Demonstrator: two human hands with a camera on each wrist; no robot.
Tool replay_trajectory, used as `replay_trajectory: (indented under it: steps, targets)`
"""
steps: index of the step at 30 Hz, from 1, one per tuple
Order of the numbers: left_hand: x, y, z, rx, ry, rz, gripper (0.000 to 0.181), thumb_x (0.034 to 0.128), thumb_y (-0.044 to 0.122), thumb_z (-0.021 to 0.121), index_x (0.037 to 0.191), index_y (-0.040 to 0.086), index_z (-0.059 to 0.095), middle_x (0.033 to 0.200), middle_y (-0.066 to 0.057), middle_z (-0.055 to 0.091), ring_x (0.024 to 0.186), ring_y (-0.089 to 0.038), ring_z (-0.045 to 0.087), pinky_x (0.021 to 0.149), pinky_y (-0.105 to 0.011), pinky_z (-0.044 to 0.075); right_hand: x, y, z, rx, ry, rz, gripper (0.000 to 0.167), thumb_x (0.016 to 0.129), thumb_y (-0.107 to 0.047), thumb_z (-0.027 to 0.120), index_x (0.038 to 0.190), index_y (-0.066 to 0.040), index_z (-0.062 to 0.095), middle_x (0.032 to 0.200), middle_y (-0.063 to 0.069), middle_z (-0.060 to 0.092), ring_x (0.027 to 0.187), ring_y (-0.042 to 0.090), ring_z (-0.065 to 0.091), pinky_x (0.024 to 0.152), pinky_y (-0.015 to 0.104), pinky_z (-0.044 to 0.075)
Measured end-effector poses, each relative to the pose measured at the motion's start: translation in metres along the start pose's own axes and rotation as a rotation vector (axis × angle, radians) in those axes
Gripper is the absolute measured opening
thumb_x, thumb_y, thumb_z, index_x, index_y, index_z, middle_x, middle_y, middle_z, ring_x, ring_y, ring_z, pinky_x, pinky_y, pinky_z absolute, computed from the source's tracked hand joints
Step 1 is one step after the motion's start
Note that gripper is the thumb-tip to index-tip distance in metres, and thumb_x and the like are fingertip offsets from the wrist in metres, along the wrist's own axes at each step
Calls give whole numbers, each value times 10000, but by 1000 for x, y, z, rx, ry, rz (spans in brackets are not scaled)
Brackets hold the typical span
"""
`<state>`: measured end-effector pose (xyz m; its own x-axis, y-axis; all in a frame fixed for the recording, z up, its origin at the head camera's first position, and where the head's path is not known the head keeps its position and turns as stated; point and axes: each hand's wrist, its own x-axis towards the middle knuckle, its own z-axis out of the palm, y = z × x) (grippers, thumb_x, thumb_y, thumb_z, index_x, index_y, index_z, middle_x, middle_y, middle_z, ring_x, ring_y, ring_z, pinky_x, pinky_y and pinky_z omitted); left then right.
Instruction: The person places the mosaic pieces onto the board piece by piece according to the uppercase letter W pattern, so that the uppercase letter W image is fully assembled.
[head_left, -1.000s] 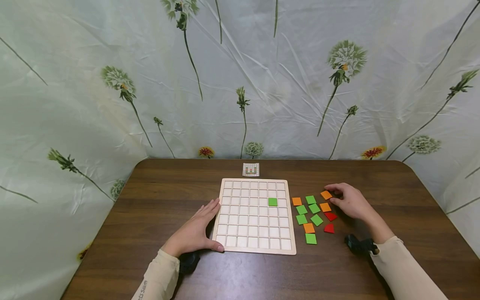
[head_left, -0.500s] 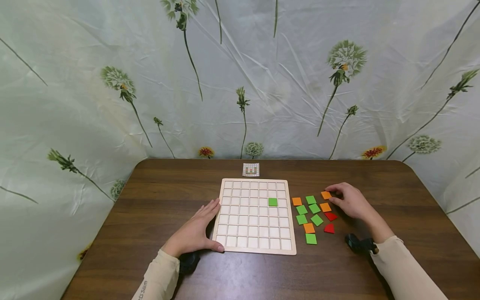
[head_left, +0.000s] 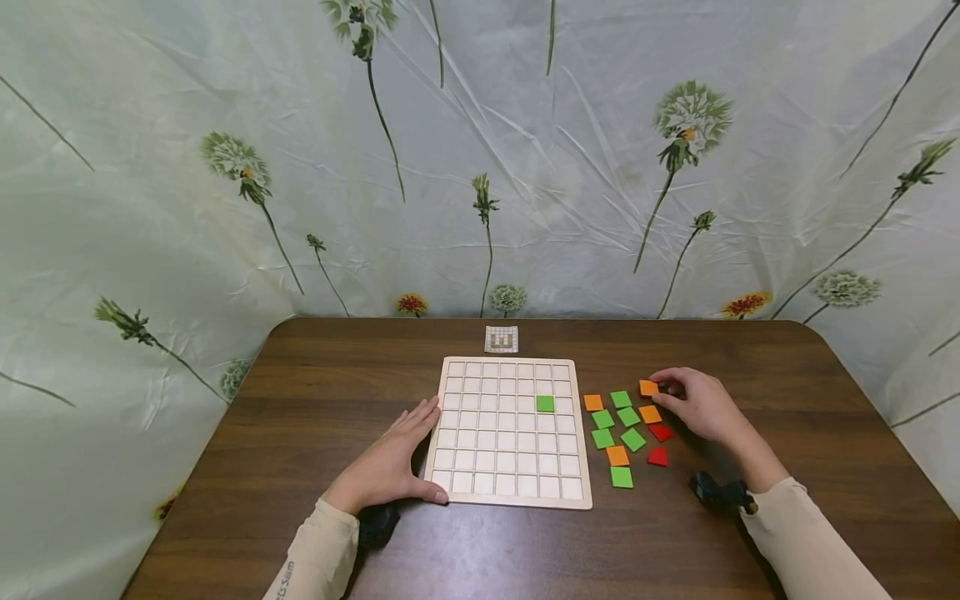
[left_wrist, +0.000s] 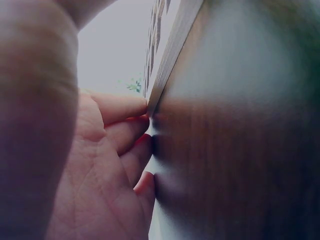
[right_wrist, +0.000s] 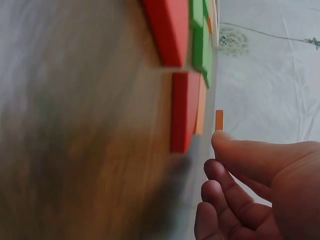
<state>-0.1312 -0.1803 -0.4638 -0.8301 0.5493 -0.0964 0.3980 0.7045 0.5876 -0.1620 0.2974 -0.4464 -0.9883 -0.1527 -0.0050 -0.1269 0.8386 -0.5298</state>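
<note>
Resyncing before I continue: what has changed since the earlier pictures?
The orange tile pinched by the right hand has shifted slightly leftward, toward the wooden grid board, and now appears raised off the table. The left hand still touches the board's edge; the placed green tile and other loose tiles stayed put.

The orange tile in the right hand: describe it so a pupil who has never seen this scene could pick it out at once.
On the brown table, find the pale gridded board, then the loose tiles to its right. At that group's far edge, the right hand pinches one orange tile. The three other orange tiles lie on the table; this one alone is held.
</note>
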Motion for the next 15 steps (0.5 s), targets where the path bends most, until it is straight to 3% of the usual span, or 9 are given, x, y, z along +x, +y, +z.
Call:
replay_trajectory:
  steps: [15]
  targets:
    - [1,1,1,4,9,1,1293,637,611,882,1587,16,238,1672,-77,148,1537,-273,105,1239,-493,118,-4,-26,9,32,18,-3,293,916,-109,736,1180,8,690,986,113,648,845,247,552,740,402,509]
